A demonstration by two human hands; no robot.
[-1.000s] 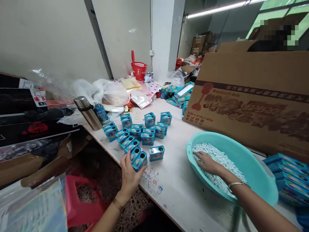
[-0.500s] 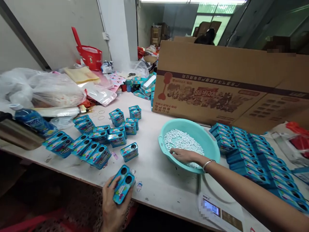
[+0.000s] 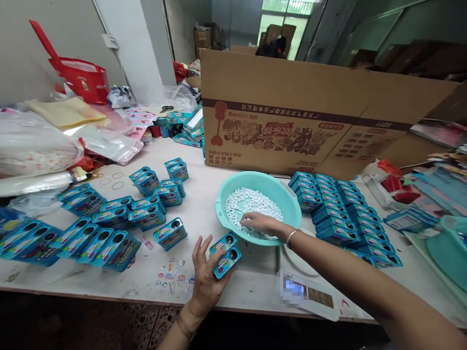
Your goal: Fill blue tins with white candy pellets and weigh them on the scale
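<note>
My left hand (image 3: 205, 282) holds two small blue tins (image 3: 225, 254) side by side, each with a round hole in its lid, just left of the teal basin (image 3: 288, 204). The basin sits on a digital scale (image 3: 308, 295) and holds many small white tablets (image 3: 251, 206). Inside it, my right hand (image 3: 260, 223) rests palm down on the tablets, a bangle on the wrist. More open blue tins (image 3: 109, 228) lie in rows on the white table (image 3: 204, 214) to the left. Closed blue tins (image 3: 343, 214) are stacked to the right of the basin.
A large cardboard box (image 3: 310, 121) stands behind the basin. Plastic bags (image 3: 36, 146) and a red bag (image 3: 82, 80) crowd the far left. Another teal basin (image 3: 448, 245) and red items (image 3: 394, 184) lie at the right. A person's dark head (image 3: 273, 47) shows behind the box.
My left hand has carried the two tins from the table's left side up beside the basin. The view swung right. My right hand stays in the tablets.
</note>
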